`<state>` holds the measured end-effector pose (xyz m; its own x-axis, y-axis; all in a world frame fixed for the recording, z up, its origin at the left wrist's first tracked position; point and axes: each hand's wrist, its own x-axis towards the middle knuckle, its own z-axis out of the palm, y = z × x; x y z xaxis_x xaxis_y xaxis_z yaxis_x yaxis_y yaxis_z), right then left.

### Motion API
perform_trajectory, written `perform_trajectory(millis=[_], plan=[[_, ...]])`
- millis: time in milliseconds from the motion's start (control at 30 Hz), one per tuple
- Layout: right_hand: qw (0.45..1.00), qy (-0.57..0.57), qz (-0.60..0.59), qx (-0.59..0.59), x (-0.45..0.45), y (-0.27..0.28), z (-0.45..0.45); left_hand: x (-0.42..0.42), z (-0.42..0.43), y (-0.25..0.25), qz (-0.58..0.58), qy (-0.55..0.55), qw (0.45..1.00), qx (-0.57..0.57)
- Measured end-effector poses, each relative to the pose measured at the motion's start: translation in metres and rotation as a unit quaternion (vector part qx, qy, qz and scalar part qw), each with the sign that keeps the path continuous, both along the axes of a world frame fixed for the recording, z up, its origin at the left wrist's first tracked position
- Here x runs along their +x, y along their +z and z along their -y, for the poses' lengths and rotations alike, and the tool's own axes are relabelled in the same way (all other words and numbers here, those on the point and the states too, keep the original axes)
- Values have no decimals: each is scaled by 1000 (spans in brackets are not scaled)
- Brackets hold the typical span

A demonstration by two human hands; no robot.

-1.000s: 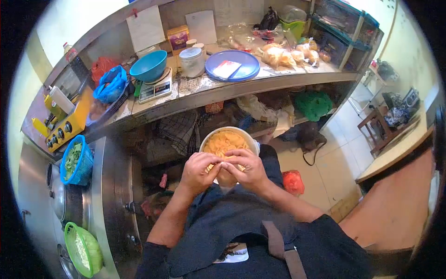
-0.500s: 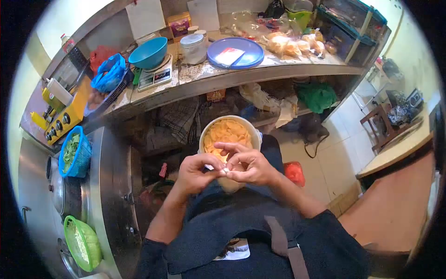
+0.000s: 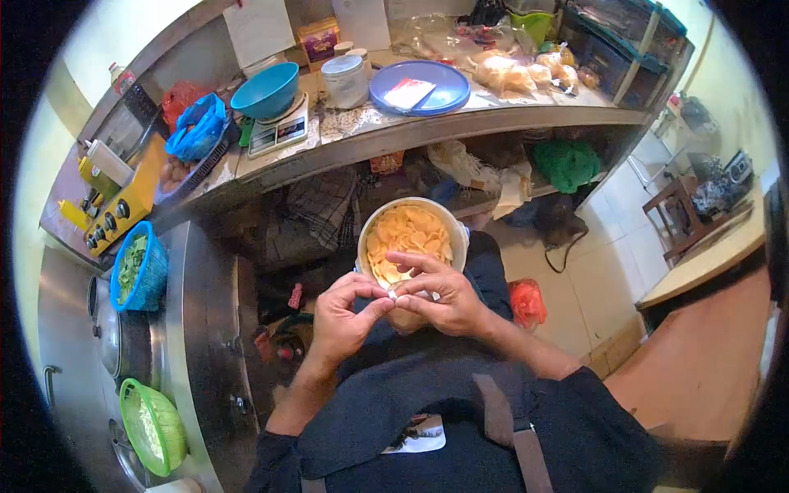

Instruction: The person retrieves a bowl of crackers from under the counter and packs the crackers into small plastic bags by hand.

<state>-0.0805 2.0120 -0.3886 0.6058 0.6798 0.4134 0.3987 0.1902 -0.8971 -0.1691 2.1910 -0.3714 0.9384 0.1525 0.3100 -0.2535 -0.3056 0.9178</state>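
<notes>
Over the near rim of a white bucket (image 3: 459,238), my two hands meet fingertip to fingertip. Thin yellow-orange chips (image 3: 409,234) lie in the bucket. My left hand (image 3: 345,316) pinches a small white piece (image 3: 393,294) between thumb and fingers. From the other side, my right hand (image 3: 440,296) pinches the same piece, its upper fingers raised over the chips. The fingertips cover most of the piece, so I cannot make out its kind.
On the counter ahead stand a blue bowl (image 3: 265,92) on a scale (image 3: 279,135), a white-lidded jar (image 3: 345,82) and a blue plate (image 3: 448,78). At left are a blue basket (image 3: 152,279) of leaves and a green basket (image 3: 168,431). A red bag (image 3: 527,301) lies on the floor.
The view has shifted slightly. My hands stay together at the bucket's near rim, and the fingers have moved a little around the small white piece.
</notes>
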Motion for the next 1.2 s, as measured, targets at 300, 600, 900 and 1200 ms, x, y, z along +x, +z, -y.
perform_trajectory(millis=[300,600,900,1200], plan=[[999,-40,-3,-27,-4,5,-3,12,2,10,142,-29,962,233],[995,-14,75,-64,-5,17,8,19,7,21,185,-100,932,296],[980,69,150,-114,9,35,15,26,-7,57,238,-68,889,384],[738,-328,478,-345,186,140,73,-17,26,167,209,-339,895,-200]])
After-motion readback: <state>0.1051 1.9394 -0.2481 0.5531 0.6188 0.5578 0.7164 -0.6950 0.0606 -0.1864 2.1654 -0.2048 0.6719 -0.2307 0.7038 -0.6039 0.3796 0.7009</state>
